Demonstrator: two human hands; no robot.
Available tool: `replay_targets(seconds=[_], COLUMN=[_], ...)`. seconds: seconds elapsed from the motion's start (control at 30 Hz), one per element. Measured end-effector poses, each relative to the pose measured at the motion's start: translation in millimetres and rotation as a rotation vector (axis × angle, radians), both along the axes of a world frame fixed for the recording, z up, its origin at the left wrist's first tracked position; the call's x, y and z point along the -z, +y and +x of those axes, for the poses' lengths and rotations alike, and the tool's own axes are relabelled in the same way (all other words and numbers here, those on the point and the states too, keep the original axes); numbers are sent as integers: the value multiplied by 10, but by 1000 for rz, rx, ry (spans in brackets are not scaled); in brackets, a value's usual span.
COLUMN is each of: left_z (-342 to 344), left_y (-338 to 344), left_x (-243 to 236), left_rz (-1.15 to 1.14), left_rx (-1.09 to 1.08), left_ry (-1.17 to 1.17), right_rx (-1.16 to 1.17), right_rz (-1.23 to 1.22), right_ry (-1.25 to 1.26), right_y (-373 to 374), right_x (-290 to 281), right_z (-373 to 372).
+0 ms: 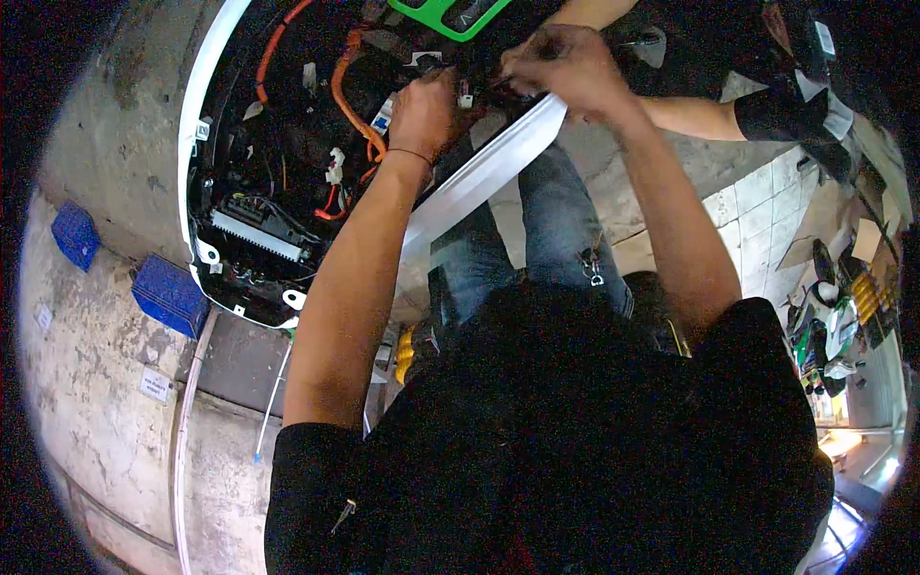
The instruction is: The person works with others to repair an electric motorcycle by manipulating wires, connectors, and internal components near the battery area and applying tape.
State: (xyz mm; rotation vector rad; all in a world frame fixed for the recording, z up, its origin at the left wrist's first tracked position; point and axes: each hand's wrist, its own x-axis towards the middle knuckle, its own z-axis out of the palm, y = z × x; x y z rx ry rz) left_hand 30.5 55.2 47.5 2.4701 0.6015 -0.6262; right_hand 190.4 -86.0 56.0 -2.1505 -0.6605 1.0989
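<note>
My left hand [424, 113] reaches into an open vehicle bay, with its fingers bent and pressed together among dark parts. Beside it runs a thick orange cable [343, 94], and a small white and blue part [383, 117] lies at its wrist. My right hand [567, 75] is curled, fingertips together, above the far end of a white body panel edge [489, 171]. Whatever either hand grips is too dark and small to make out. A green plastic piece [450, 13] lies just beyond both hands.
Another person's arm [692, 117] reaches in from the right, close to my right hand. A white connector [334, 166] and a ribbed white strip [257, 236] sit inside the bay. Blue boxes [171, 293] stand at the left wall. Clutter [832, 326] fills the far right.
</note>
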Motion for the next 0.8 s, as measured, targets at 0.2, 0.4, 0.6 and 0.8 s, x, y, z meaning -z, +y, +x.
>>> replay_targets(seconds=[0.2, 0.4, 0.6, 0.8], left_z=[64, 34, -73, -5], left_y=[-38, 20, 26, -19], left_x=[-22, -69, 130, 41], left_rz=[-2, -12, 10, -49], left_rx=[8, 2, 28, 0], left_ry=[-12, 49, -81, -78], right_rx=[396, 159, -87, -103], right_rz=[-7, -193, 285, -29], right_ry=[856, 604, -226, -215], right_y=[-129, 76, 83, -32], right_x=[736, 445, -616, -375], right_z=[387, 109, -880, -238])
